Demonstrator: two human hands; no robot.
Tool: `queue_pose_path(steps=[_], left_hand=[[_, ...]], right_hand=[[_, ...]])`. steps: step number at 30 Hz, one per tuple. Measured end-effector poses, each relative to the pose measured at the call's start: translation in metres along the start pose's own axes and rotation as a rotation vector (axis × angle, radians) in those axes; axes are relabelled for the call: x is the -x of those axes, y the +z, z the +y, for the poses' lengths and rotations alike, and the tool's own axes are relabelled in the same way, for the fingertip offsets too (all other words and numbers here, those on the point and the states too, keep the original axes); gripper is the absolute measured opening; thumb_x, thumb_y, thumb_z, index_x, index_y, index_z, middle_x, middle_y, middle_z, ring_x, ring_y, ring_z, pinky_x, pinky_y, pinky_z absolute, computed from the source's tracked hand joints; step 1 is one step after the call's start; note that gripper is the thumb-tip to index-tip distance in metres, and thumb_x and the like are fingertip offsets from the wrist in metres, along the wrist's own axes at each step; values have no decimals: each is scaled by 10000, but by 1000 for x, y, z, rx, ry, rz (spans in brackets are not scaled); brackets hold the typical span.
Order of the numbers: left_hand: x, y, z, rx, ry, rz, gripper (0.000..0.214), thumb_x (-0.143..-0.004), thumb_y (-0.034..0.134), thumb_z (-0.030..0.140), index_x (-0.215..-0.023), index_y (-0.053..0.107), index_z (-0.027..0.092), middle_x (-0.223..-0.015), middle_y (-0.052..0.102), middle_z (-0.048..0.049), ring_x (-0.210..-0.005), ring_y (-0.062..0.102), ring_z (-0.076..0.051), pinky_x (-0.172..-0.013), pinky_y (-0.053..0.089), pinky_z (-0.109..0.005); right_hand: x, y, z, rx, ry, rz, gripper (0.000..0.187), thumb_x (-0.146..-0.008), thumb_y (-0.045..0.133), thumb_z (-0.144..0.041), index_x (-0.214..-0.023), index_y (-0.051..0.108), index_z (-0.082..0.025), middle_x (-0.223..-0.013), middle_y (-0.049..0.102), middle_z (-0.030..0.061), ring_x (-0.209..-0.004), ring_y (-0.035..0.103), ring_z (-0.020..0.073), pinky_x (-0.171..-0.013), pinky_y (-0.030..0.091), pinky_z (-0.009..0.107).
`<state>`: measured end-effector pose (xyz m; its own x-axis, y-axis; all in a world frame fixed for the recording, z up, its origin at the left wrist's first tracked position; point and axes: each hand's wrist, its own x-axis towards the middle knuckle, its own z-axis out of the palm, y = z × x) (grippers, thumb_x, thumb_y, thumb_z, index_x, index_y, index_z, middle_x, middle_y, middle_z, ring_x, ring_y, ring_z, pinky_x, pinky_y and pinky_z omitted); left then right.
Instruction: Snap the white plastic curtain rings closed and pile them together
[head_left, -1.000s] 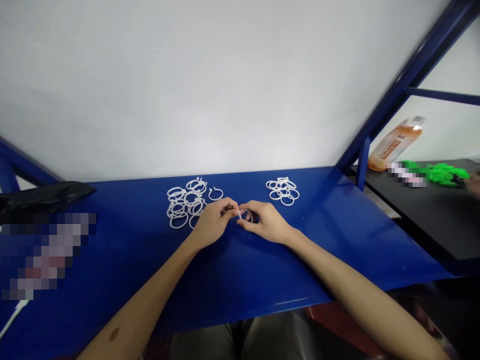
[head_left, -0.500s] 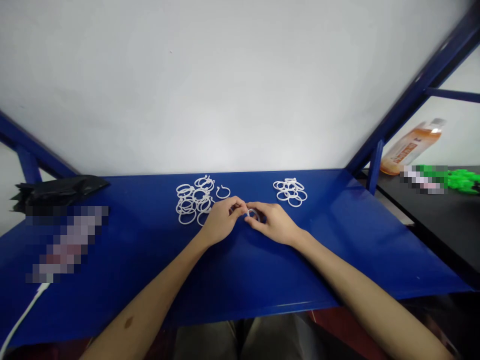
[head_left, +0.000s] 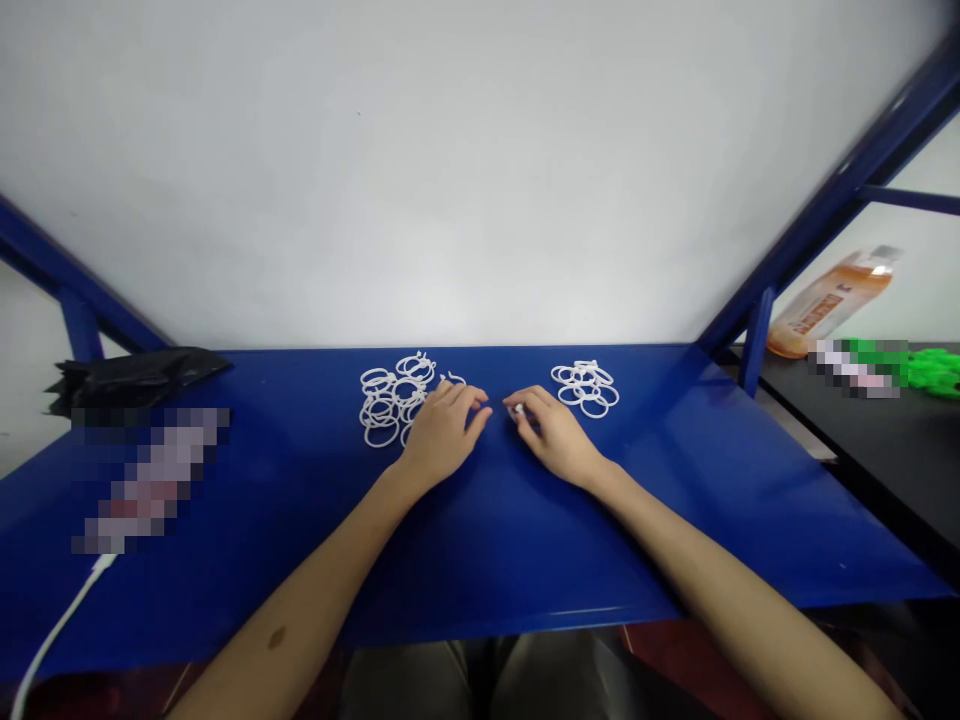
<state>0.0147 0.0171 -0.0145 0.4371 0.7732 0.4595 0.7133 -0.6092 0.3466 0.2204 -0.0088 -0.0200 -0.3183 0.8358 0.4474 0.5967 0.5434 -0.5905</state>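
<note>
My left hand (head_left: 442, 428) is open, its thumb and fingers apart with nothing between them. It rests beside the left pile of white plastic curtain rings (head_left: 381, 432) and hides part of it. Just past its fingers, a single open ring (head_left: 456, 379) is partly covered. My right hand (head_left: 553, 432) pinches a white curtain ring (head_left: 519, 409); only a small bit of that ring shows between thumb and fingers. Behind my right hand lies a smaller pile of white rings (head_left: 595, 408). A gap separates the two hands.
The blue table (head_left: 495, 560) meets a pale wall (head_left: 450, 180). A black plastic bag (head_left: 142, 378) and a blurred-out item with a white cable (head_left: 64, 610) lie left. On a black surface at right are an orange drink bottle (head_left: 832, 305) and a green object (head_left: 934, 372).
My hands were together on one ring. My left hand has let go and opened, and the hands have moved apart. The ring stays in my right hand.
</note>
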Motion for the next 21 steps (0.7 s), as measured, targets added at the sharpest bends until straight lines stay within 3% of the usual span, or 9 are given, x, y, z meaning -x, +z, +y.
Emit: queue_pose_path(steps=[4, 7, 12, 16, 21], left_hand=[[1, 4, -24, -289, -90, -3, 314, -977, 523, 345, -1191, 647, 152, -1285, 625, -160, -1213, 486, -361, -1013, 403, -513], [4, 7, -31, -354, -91, -48, 314, -972, 533, 369, -1152, 682, 161, -1293, 623, -163, -1241, 466, -378, -1030, 386, -532], [6, 3, -13, -177, 61, -175, 208, -966, 566, 297, -1050, 726, 193, -1166, 696, -90, -1150, 500, -313, -1007, 413, -487], [7, 1, 7, 4, 234, -241, 234, -1005, 509, 298, -984, 725, 210, -1141, 699, -45, -1148, 503, -251, -992, 427, -424], [8, 4, 13, -54, 92, -134, 272, -976, 553, 407, -1031, 706, 189, -1107, 684, -78, -1068, 545, -261, -950, 449, -436]], right_hand=[[-4, -7, 9, 43, 43, 85, 243, -1003, 446, -238, -1174, 616, -203, -1070, 645, 99, -965, 662, 213, -902, 543, 411], [-7, -15, 19, 20, 118, 191, 281, -1000, 448, -269, -1238, 581, -199, -1087, 627, 107, -855, 689, 196, -838, 563, 393], [-12, -37, 46, -63, 323, 407, 250, -965, 509, -365, -1126, 570, -183, -943, 691, 70, -729, 703, 186, -676, 553, 325], [-12, -56, 73, 154, 339, 576, 268, -888, 600, -440, -855, 653, -179, -895, 693, 73, -724, 655, 184, -722, 518, 334], [-11, -64, 93, 267, 471, 649, 343, -850, 626, -507, -741, 695, -189, -825, 694, 61, -715, 600, 192, -758, 466, 344]])
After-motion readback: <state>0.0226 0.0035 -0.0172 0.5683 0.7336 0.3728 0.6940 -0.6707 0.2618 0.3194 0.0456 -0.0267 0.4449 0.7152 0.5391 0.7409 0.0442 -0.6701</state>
